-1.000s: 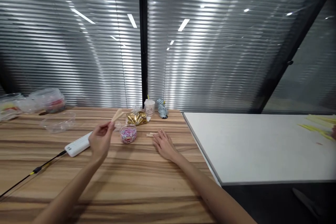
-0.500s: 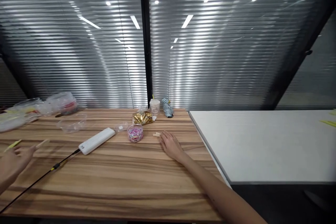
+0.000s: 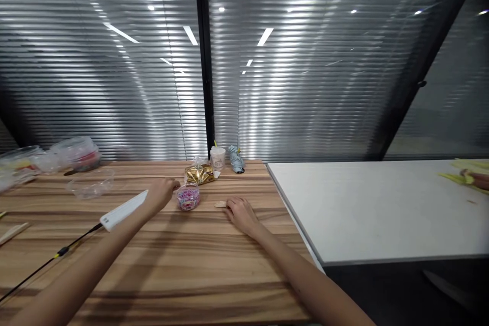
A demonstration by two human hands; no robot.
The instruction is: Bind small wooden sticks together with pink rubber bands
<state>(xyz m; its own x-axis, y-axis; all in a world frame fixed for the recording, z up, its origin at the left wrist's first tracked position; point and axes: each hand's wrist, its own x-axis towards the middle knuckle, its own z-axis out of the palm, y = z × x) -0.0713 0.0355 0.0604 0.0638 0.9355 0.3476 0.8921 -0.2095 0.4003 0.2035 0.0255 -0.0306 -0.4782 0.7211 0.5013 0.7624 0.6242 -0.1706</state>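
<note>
My left hand (image 3: 161,196) is stretched across the table beside a clear round tub (image 3: 188,197) of small pink and purple pieces. Its fingers are close to the tub's left rim, and their grip is unclear. My right hand (image 3: 241,215) rests on the wood with its fingers curled over a few short, pale wooden sticks (image 3: 220,205), whose left ends stick out. More pale wooden sticks (image 3: 14,233) lie at the left edge of the table.
A white power strip (image 3: 124,209) with a black cable lies under my left forearm. Behind the tub are a gold packet (image 3: 200,174), a white cup (image 3: 217,157) and a blue crumpled wrapper (image 3: 236,159). Clear containers (image 3: 78,153) stand back left. Another person's hand (image 3: 479,179) holds yellow strips at right.
My left hand has let go of the pale stick at the left and moved right to the tub. My right hand stays on the short sticks. Another person's hand has appeared at right.
</note>
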